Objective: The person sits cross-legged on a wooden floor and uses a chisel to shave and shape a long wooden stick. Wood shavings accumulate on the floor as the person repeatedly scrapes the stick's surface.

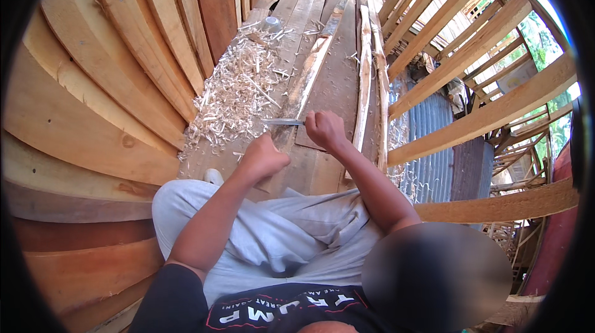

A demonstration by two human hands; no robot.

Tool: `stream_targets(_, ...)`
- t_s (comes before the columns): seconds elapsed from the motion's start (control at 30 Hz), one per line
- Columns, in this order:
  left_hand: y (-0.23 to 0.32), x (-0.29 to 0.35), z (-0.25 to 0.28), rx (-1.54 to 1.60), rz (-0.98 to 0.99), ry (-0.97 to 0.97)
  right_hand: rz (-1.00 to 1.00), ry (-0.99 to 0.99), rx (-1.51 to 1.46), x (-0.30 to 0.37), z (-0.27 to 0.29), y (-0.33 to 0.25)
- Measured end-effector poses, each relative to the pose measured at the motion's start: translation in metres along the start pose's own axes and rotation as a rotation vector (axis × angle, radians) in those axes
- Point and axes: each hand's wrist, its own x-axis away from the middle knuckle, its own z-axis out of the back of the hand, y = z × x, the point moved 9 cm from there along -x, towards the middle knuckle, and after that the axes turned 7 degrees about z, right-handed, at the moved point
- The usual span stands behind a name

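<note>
My right hand point(325, 129) is closed round the handle of a knife point(285, 121), whose blade points left. The blade lies across the near part of a long, narrow wooden strip point(313, 63), pale in places and dark in others. Just below the blade, my left hand point(264, 157) is closed in a fist beside the strip's near end. Its fingers hide whatever they may hold. Both forearms reach forward over my crossed legs in light grey trousers.
Curled wood shavings point(242, 82) are heaped left of the strip on the plank floor point(319, 168). A clear cup point(271, 24) stands behind them. Upright planks point(111, 85) wall the left side. Another pale strip point(364, 85) lies to the right, beside slanted timber bars point(452, 54) and corrugated metal point(429, 128).
</note>
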Motion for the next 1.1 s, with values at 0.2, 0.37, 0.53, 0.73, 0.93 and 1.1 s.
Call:
stream_targets(0.2,0.002,-0.005,0.003,-0.028,0.003,-0.027,-0.039,-0.007,0.008,-0.008,-0.003,0.009)
stream_targets(0.37,0.009,0.024,-0.005,0.115,-0.083,0.007,-0.192,0.072,0.045,-0.015,0.019,0.079)
stream_targets(0.53,0.003,0.028,0.010,0.043,0.035,-0.050,-0.345,-0.261,-0.133,-0.005,-0.022,0.076)
stream_targets(0.73,-0.006,0.015,0.009,-0.026,-0.002,0.034,-0.027,-0.019,-0.007,-0.015,0.001,0.019)
stream_targets(0.93,-0.001,0.011,0.013,0.005,-0.008,0.024,-0.162,-0.218,0.016,-0.006,-0.017,0.008)
stream_targets(1.1,0.002,0.009,0.006,-0.054,-0.006,0.048,-0.154,-0.115,-0.013,-0.014,-0.009,0.023)
